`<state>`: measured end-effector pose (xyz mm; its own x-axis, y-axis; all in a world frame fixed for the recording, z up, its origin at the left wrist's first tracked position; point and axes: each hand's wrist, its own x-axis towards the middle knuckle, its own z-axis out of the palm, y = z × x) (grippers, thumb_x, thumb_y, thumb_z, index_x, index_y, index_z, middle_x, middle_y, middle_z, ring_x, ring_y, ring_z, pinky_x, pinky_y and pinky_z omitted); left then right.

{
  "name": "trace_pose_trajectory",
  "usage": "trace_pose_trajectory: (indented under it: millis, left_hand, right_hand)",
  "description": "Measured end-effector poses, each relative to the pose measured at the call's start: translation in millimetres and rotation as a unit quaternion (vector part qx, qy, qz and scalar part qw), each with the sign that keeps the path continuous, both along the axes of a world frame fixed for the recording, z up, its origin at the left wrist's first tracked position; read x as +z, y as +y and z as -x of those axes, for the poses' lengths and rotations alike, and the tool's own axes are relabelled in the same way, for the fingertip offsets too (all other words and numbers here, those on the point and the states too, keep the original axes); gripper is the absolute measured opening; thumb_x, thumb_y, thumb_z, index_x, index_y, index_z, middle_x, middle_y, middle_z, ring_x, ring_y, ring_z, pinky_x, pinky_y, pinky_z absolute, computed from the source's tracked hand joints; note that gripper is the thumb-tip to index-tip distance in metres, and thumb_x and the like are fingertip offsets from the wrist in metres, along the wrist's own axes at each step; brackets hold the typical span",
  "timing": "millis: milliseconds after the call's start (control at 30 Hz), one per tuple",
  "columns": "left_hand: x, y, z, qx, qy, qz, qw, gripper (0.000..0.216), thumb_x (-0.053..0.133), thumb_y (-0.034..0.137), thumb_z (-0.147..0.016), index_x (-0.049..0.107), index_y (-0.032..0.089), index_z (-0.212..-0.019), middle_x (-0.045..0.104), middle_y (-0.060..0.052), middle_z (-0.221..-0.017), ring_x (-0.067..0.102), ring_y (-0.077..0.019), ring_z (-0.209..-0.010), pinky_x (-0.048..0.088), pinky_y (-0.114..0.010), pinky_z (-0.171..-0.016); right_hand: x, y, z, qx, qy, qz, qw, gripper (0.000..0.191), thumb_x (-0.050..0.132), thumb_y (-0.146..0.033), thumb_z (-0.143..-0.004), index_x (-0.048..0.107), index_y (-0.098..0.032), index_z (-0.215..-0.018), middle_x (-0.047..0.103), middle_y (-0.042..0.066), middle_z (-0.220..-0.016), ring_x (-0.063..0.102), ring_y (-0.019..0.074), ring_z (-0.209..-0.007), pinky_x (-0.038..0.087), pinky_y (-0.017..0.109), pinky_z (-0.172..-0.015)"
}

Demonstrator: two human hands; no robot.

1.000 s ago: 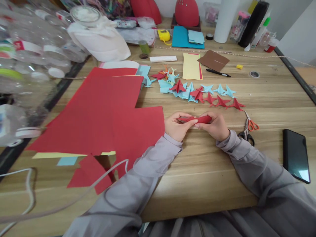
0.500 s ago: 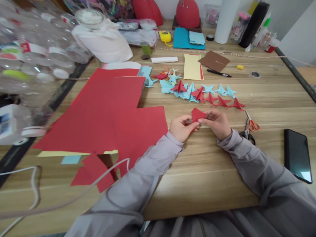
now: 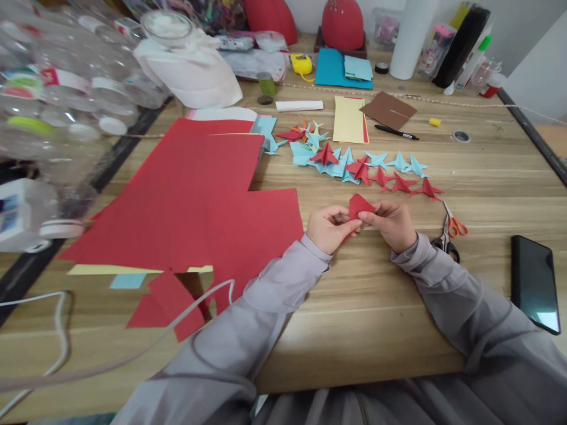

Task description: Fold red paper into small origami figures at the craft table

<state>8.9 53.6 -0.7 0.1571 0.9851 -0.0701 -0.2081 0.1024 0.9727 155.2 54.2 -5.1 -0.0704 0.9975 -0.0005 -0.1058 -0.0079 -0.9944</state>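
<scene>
A small folded piece of red paper (image 3: 359,205) is held up between my two hands above the table. My left hand (image 3: 328,227) pinches its lower left side, thumb across the front. My right hand (image 3: 392,223) grips its right edge between thumb and fingers, and both thumb tips nearly meet at the paper's lower part. Beyond the hands lie red folded paper cranes (image 3: 403,184) and light blue folded paper cranes (image 3: 399,162) in loose rows. Large red paper sheets (image 3: 186,195) spread out to the left of my left hand.
Scissors with orange and black handles (image 3: 452,227) lie right of my right hand, and a black phone (image 3: 535,283) farther right. A white cable (image 3: 186,316) crosses the lower left near my sleeve. Plastic bottles (image 3: 66,88) crowd the left edge. A pen (image 3: 396,132) rests farther back.
The camera view has shifted slightly, so most things appear a little to the right. Both hands keep hold of the red paper, with hardly any change in grip.
</scene>
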Motion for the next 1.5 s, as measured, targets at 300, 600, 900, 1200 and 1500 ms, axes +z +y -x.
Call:
trace_pose_trajectory:
  millis: [300, 600, 900, 1200, 1500]
  left_hand:
    - [0.7, 0.6, 1.3, -0.009, 0.007, 0.005, 1.000, 0.038, 0.086, 0.041, -0.047, 0.064, 0.014, -0.063, 0.068, -0.003, -0.054, 0.064, -0.0147, -0.047, 0.054, -0.025, -0.046]
    - [1.2, 1.9, 1.0, -0.020, -0.008, 0.025, 0.999, 0.038, 0.086, 0.039, -0.046, 0.066, 0.013, -0.066, 0.068, -0.004, -0.055, 0.063, -0.0143, -0.046, 0.053, -0.025, -0.045]
    - [2.3, 3.9, 3.8, -0.042, -0.009, 0.009, 0.999, 0.040, 0.084, 0.043, -0.048, 0.064, 0.014, -0.068, 0.068, -0.004, -0.057, 0.064, -0.0149, -0.049, 0.055, -0.027, -0.048]
    - [2.7, 1.7, 2.5, -0.064, -0.021, 0.007, 0.998, 0.038, 0.086, 0.036, -0.048, 0.065, 0.014, -0.071, 0.068, -0.003, -0.060, 0.065, -0.0145, -0.055, 0.055, -0.026, -0.054]
    - [2.1, 3.2, 3.5, -0.074, -0.044, 0.036, 0.996, 0.040, 0.088, 0.032, -0.044, 0.065, 0.013, -0.070, 0.068, -0.004, -0.059, 0.063, -0.0135, -0.051, 0.052, -0.025, -0.050]
  right_hand:
    - [4.6, -1.0, -0.6, -0.014, -0.032, -0.010, 0.999, 0.036, 0.082, -0.049, -0.056, 0.063, -0.018, -0.053, 0.065, -0.001, -0.051, 0.056, 0.0098, -0.045, 0.048, 0.023, -0.046]
    - [8.6, -1.5, -0.8, -0.034, -0.072, -0.012, 0.997, 0.054, 0.060, -0.068, -0.070, 0.064, -0.017, -0.052, 0.062, 0.001, -0.046, 0.055, 0.0100, -0.041, 0.049, 0.023, -0.044]
    - [2.9, -1.9, 0.6, 0.042, -0.050, -0.022, 0.998, 0.044, 0.080, -0.053, -0.056, 0.057, -0.017, -0.055, 0.063, -0.001, -0.053, 0.055, 0.0091, -0.049, 0.044, 0.022, -0.048]
    - [4.6, -2.1, 1.1, 0.049, -0.063, -0.024, 0.997, 0.041, 0.073, -0.057, -0.065, 0.060, -0.018, -0.064, 0.065, -0.001, -0.054, 0.057, 0.0103, -0.048, 0.048, 0.024, -0.049]
    - [1.9, -2.3, -1.2, 0.062, -0.041, -0.017, 0.997, 0.037, 0.082, -0.046, -0.058, 0.062, -0.016, -0.065, 0.065, -0.001, -0.056, 0.059, 0.0107, -0.049, 0.045, 0.022, -0.046]
